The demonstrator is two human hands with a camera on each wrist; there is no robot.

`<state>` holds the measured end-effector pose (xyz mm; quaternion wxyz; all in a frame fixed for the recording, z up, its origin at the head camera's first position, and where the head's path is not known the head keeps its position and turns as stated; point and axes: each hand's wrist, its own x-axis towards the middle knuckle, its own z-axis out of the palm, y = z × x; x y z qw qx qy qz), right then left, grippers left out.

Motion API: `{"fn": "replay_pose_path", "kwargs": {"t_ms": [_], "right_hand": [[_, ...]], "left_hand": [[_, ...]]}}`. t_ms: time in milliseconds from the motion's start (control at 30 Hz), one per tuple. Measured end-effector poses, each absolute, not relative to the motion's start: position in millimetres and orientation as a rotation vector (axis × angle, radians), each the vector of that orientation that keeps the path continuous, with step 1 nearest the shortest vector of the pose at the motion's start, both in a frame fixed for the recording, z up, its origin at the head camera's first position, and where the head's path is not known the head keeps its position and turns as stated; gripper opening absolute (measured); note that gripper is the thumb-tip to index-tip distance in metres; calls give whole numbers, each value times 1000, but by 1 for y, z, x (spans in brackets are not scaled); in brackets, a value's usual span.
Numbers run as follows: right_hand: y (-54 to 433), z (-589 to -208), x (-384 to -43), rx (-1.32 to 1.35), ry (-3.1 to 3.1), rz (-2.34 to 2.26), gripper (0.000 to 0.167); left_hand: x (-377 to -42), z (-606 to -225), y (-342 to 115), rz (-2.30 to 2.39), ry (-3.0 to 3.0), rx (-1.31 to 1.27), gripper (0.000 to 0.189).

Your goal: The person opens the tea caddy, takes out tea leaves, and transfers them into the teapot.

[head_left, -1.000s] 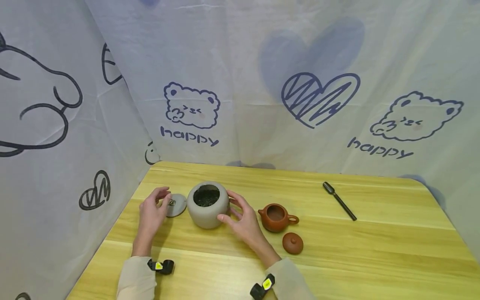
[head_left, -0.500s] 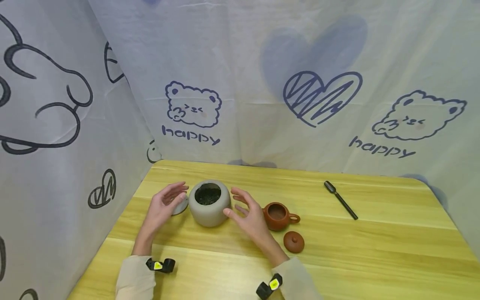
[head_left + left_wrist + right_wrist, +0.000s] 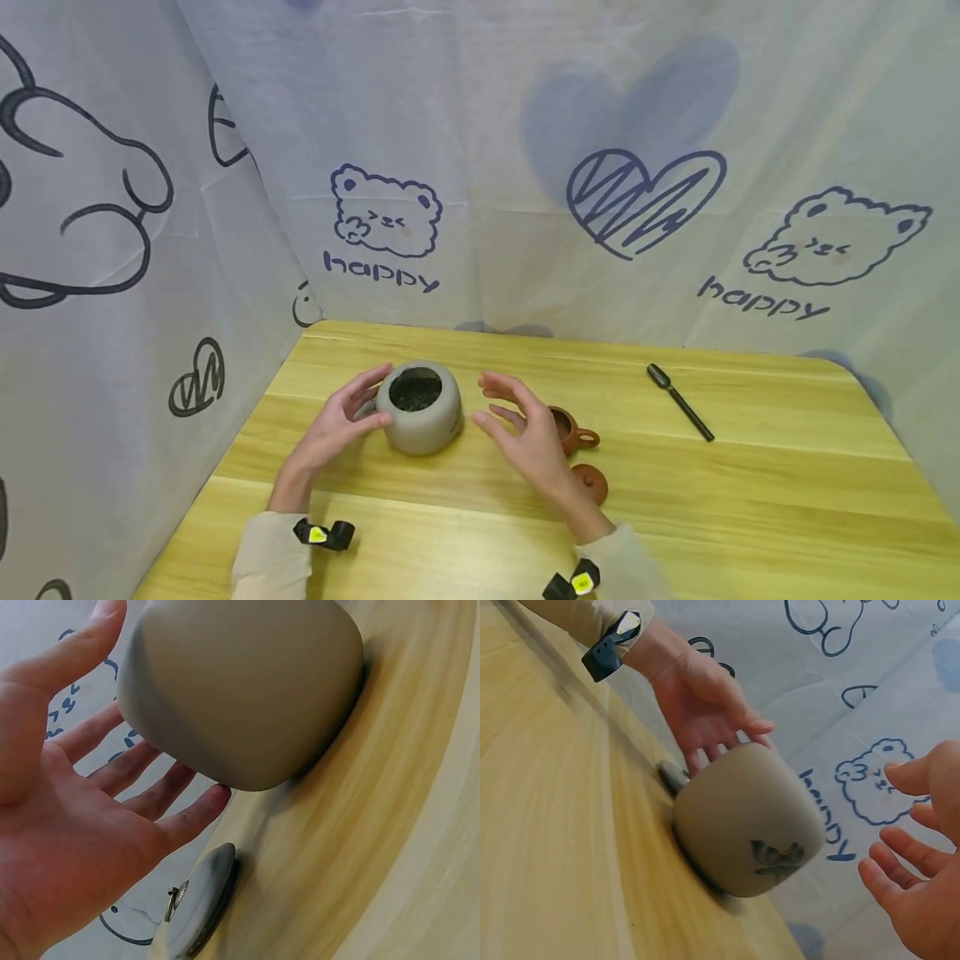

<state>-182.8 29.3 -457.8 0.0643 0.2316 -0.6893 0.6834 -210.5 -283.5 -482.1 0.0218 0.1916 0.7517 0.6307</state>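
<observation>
A squat grey jar (image 3: pixel 423 433) with dark tea leaves inside its wide mouth stands on the wooden table, and a dark leaf-like print shows on its side in the right wrist view. My left hand (image 3: pixel 333 429) is at the jar's left side, thumb forward and fingers behind; in the left wrist view the fairly straight fingertips are right at its wall. The round grey lid (image 3: pixel 202 904) with a small metal knob lies beside the jar, mostly hidden by this hand in the head view. My right hand (image 3: pixel 528 437) hovers right of the jar, fingers spread, holding nothing.
Partly behind my right hand stands a small reddish-brown teapot (image 3: pixel 573 433). Its lid (image 3: pixel 591 482) lies in front, also partly covered. A dark tea scoop (image 3: pixel 678 400) rests farther right. A printed white curtain (image 3: pixel 510 250) hangs along the table's back and left.
My left hand has moved right from the grey lid to the jar. My right hand has come off the jar's right side and shifted right, covering part of the teapot.
</observation>
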Motion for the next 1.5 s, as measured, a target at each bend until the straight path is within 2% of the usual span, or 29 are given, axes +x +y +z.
{"fn": "replay_pose_path", "kwargs": {"t_ms": [267,900,1167,1500], "right_hand": [[55,-453,-175,730,-2056,1995,44],[136,-452,-159,625,-2022,1837,45],[169,-452,-161,524,-1995,1773,45],[210,-461,-168,266,-1960,1741,42]], "left_hand": [[-211,-484,-278,1922,2353,592,83],[-208,-487,-277,1949,2347,562,81],[-210,-489,-278,1963,2343,556,81],[-211,-489,-277,1945,2361,551,81]]}}
